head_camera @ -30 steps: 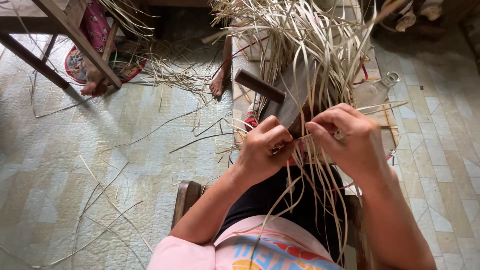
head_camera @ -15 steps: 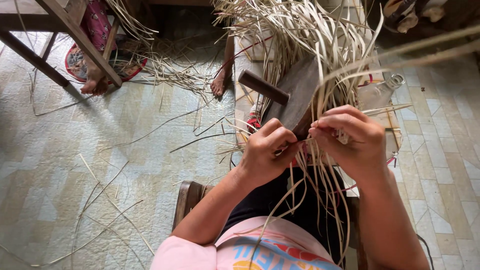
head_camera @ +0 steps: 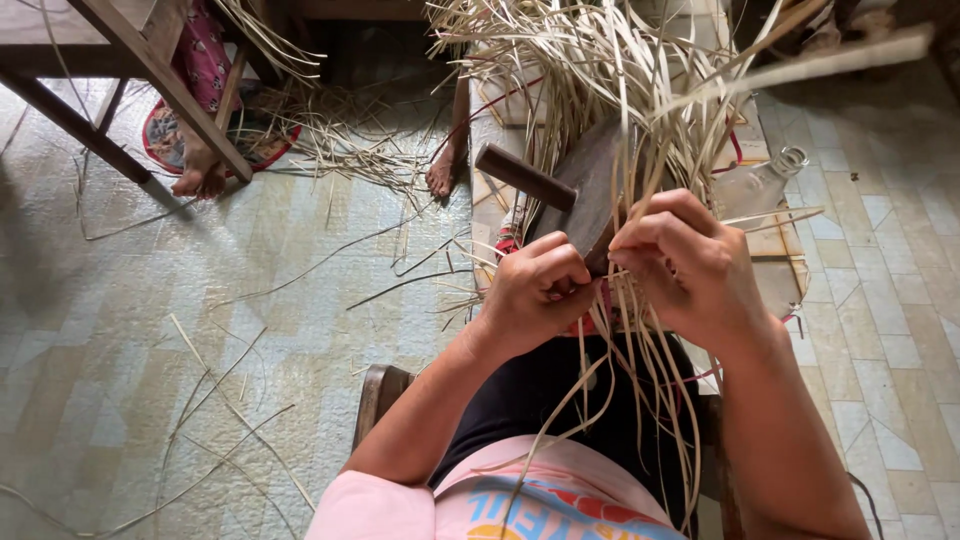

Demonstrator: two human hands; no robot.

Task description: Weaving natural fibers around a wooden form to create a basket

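Note:
My left hand [head_camera: 535, 290] and my right hand [head_camera: 685, 265] are closed side by side on pale straw strips [head_camera: 610, 90]. The strips fan upward over a dark wooden block [head_camera: 580, 195] with a stick handle [head_camera: 522, 177], and loose ends hang down across my lap between my forearms. My fingertips pinch the strips just in front of the block. What lies under the strips where my hands meet is hidden.
Loose strips litter the patterned floor [head_camera: 230, 330]. A wooden bench frame [head_camera: 130, 70] stands at the top left with another person's feet [head_camera: 190, 175] beside it; a bare foot [head_camera: 442, 170] rests near the block. A glass bottle [head_camera: 755, 180] lies at right.
My hands stay on the strips; the right hand has shifted slightly and one strip swings across the upper right.

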